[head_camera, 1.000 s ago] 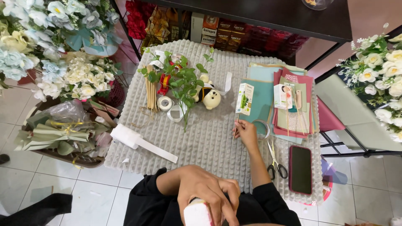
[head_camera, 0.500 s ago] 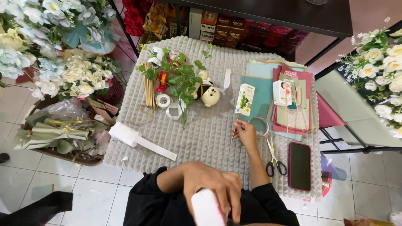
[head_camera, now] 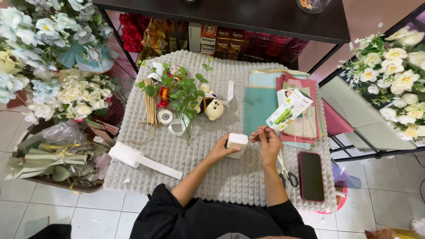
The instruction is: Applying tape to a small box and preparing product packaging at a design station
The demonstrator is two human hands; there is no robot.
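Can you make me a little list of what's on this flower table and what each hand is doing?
left hand: holds a small white block
right hand: holds a thin stick with a packet on its end, stick tip at the block
table cover: bumpy grey cloth
middle: green leafy sprig, tape roll, small bear toy
right side: coloured paper sheets, scissors, dark phone
left edge: white roll

bare mat [head_camera: 230, 177] near, scissors [head_camera: 285, 170] rightward, greenery [head_camera: 183, 95] ahead
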